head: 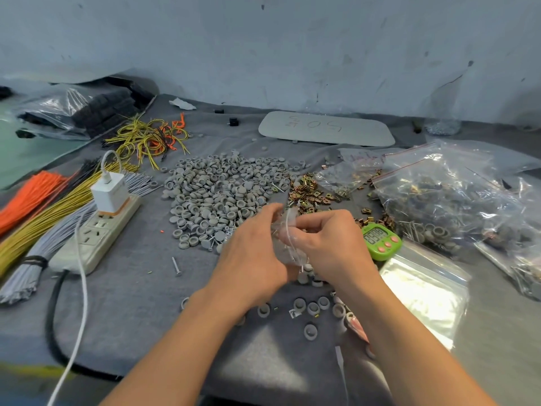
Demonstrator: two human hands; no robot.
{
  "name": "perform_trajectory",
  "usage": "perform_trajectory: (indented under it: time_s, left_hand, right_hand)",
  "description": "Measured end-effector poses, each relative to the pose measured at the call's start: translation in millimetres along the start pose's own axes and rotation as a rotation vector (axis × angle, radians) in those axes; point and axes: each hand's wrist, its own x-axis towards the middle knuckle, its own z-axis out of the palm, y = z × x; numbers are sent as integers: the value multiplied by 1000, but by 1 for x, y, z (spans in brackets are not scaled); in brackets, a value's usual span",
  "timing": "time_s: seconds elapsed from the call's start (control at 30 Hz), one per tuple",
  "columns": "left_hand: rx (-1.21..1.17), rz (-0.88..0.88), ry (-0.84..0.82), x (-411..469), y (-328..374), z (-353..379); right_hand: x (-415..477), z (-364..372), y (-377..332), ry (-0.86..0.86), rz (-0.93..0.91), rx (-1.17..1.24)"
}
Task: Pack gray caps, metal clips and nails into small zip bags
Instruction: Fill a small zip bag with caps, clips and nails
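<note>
Film of small zip bag [285,247] is looking thin, limp, slippery; left hand [248,256] and right hand [333,244] are pinching it together above desk [146,303], beside gray caps [216,194]; gripping mouth edges is seeming safest.

The caps [222,194] are mid-gray. The metal clips [307,191] are brass-gold. The small zip bag [288,244] is clear. The large bags [439,186] are clear with a red seal line. The timer [380,240] has a green case and pink buttons. Wire: orange bundle [29,197], yellow bundle [52,218], pale gray bundle [35,268]. The charger [109,193] is white. The bench [131,303] cloth is slate gray.
</note>
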Motion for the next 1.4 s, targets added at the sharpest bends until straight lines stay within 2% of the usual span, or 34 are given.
perform_trajectory:
  time_s: [0.13,0.2,0.33,0.5,0.57,0.7,0.83,0.93,1.1,1.27,1.33,1.4]
  left_hand:
    - [-49,47,9,0,-3,0]
    - [-95,56,45,1,-2,1]
    - [-219,20,127,3,-6,-2]
    - [-434,-38,217,8,-11,-14]
    - [-398,-18,221,7,-10,-15]
    - [-170,40,115,1,-1,-2]
    - [-92,27,86,2,1,5]
    - [-86,11,90,3,1,6]
    - [-105,29,69,3,4,6]
    - [-131,76,60,2,6,4]
    - [-154,65,80,2,5,2]
    - [-179,53,111,2,3,-1]
  right_hand:
    - [-1,8,4,-31,-71,-126]
    - [-1,8,1,-50,-81,-11]
    - [6,-8,0,36,105,400]
    - [7,-21,13,-51,380,561]
    - [4,-22,14,-52,413,704]
    - [3,-26,13,-47,386,859]
    - [-1,-23,8,99,248,743]
    - [-4,-25,2,183,137,493]
    - [-11,-21,-6,128,-100,28]
    - [-9,-8,-5,25,-158,-92]
    - [-6,-9,-5,46,-130,-21]
    - [-2,-18,-2,147,-85,70]
